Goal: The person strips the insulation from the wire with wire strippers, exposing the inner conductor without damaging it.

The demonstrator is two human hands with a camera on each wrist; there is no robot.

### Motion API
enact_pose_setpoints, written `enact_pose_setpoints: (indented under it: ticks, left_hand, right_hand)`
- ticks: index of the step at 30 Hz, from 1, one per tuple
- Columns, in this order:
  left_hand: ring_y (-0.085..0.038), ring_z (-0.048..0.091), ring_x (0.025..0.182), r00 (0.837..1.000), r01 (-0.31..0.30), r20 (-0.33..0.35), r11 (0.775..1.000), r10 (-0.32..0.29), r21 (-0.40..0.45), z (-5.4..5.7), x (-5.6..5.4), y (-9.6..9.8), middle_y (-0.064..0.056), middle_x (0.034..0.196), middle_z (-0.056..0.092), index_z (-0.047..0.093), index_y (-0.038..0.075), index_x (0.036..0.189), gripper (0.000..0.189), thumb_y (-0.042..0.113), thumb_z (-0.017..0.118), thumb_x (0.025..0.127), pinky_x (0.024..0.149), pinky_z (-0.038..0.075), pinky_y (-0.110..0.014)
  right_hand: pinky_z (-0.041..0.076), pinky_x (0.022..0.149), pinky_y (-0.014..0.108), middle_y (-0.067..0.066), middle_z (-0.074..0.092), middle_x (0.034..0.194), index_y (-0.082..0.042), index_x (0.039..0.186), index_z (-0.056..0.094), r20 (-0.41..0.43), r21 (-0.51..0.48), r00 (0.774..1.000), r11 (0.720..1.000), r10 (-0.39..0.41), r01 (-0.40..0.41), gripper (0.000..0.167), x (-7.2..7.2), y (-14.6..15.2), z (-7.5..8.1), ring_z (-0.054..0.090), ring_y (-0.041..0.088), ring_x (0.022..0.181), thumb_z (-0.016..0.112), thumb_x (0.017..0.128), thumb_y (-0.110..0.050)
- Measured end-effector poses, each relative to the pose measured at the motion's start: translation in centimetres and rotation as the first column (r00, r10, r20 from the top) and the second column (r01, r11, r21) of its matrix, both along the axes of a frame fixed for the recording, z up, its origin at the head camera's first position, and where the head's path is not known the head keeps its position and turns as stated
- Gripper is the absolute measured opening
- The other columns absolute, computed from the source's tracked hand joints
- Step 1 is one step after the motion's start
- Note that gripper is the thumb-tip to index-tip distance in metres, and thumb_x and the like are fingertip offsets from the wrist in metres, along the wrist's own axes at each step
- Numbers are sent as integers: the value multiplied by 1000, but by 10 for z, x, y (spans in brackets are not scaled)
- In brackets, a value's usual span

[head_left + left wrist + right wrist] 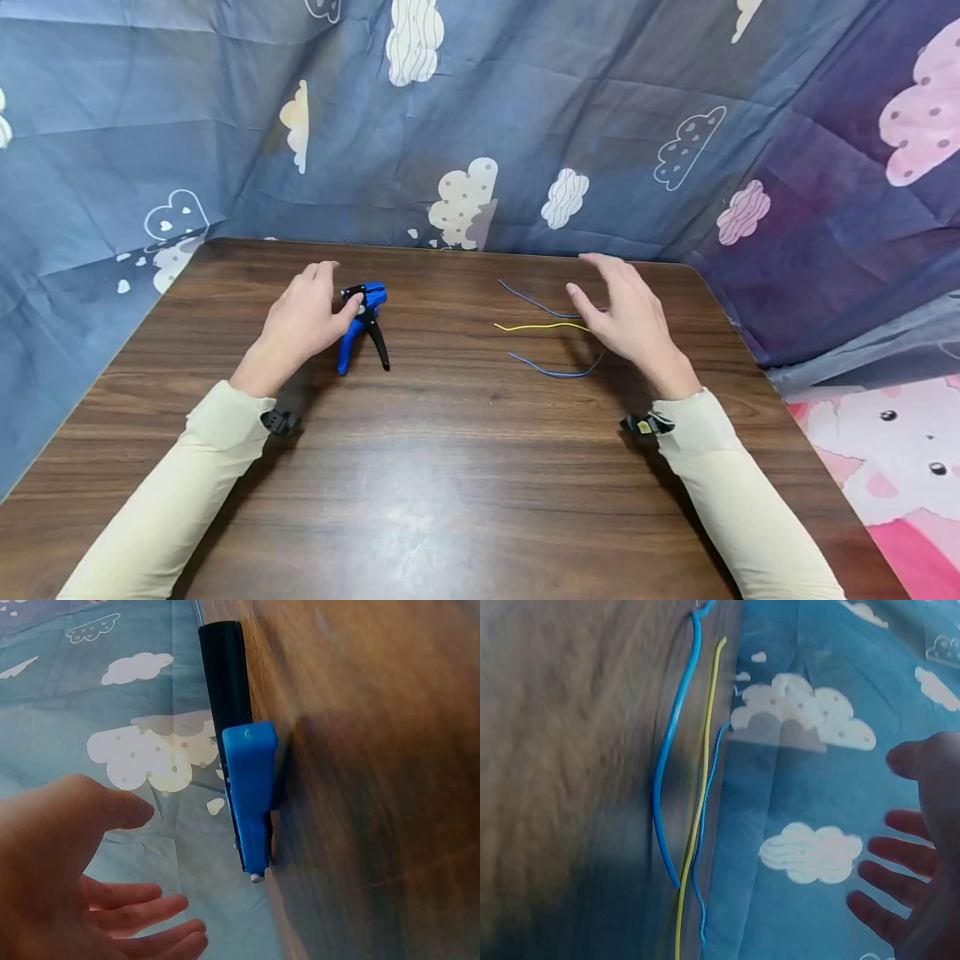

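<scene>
A wire stripper (363, 321) with one blue and one black handle lies on the left part of the table. Above and just left of it hovers my left hand (300, 312), thumb apart from the fingers; in the left wrist view the stripper (251, 765) is clear of the hand (90, 862). My right hand (626, 312) is held over the right ends of three wires, its fingers spread and holding nothing. Two wires are blue, the far one (536, 305) and the near one (558, 374); between them runs a yellow wire (540, 326). The right wrist view shows the yellow wire (705, 765) touching none of the fingers.
The brown wooden table (420, 483) reaches back to a blue curtain (360, 167) with cloud prints. On the right hangs more patterned cloth (885, 450) beside the table's edge. Each wrist wears a black strap with a small device (279, 422).
</scene>
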State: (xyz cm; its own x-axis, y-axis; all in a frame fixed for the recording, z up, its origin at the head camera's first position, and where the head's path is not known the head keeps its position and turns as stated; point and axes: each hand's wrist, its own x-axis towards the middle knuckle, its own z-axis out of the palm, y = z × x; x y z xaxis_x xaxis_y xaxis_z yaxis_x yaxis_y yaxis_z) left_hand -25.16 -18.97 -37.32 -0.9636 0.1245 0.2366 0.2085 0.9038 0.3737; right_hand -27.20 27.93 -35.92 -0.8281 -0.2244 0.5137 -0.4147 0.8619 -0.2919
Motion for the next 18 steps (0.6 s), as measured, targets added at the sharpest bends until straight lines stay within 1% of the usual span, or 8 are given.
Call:
enact_pose_setpoints:
  ticks: [2,6,7,9,11,14,16,18]
  left_hand:
    - [-48,61,120,1000,0,13,1000,0,27,-1,3,0,-31,138,57,42,-9,156,70,35,64,107,102,57,-66]
    - [-47,62,117,999,27,30,998,-29,62,-4,7,4,-31,136,57,42,-10,155,69,33,65,107,102,57,-65]
    - [-46,62,116,998,35,42,997,-38,71,-5,8,5,-31,134,58,42,-11,155,69,33,64,107,100,57,-63]
    - [-45,62,113,996,51,64,995,-56,80,-7,9,8,-31,128,59,43,-13,154,69,33,63,107,97,58,-61]
    - [-45,61,110,993,61,93,995,-68,79,-8,11,12,-31,124,60,45,-16,150,69,34,62,107,95,59,-59]
    - [-46,62,112,988,50,140,997,-57,53,-12,13,15,-34,124,60,48,-19,144,69,37,62,107,96,59,-61]
    - [-50,63,115,984,39,174,999,-43,23,-14,14,17,-38,129,58,48,-21,141,72,41,62,106,100,58,-64]
    - [-52,61,120,978,30,207,1000,-29,-2,-16,14,17,-41,133,56,47,-23,141,76,43,61,106,104,56,-65]
  right_hand:
    - [54,111,59,8,64,153,-20,152,61,15,18,1000,1000,19,-19,54,5,-3,-1,60,32,142,65,106,-47]
    - [61,95,59,4,69,146,-22,147,65,70,56,997,997,41,-45,48,16,-4,-4,68,29,127,64,107,-47]
    - [62,90,57,3,71,142,-23,144,66,89,60,995,997,52,-58,44,17,-4,-5,70,28,122,65,106,-46]
    - [62,88,55,1,75,134,-22,138,70,136,55,985,992,103,-112,37,19,-4,-7,73,27,115,67,107,-42]
    - [64,88,53,0,78,123,-19,130,74,206,27,962,982,180,-189,30,18,-4,-10,75,24,109,69,107,-37]
    - [65,88,46,-2,80,108,-16,118,77,320,-21,902,954,289,-298,19,14,-7,-16,75,18,99,71,106,-29]
    - [66,83,38,-5,79,101,-16,112,78,382,-36,866,941,324,-336,13,11,-8,-20,73,13,92,73,105,-25]
    - [63,79,31,-7,78,95,-18,108,78,416,-28,845,934,335,-356,8,10,-9,-23,70,10,86,74,104,-23]
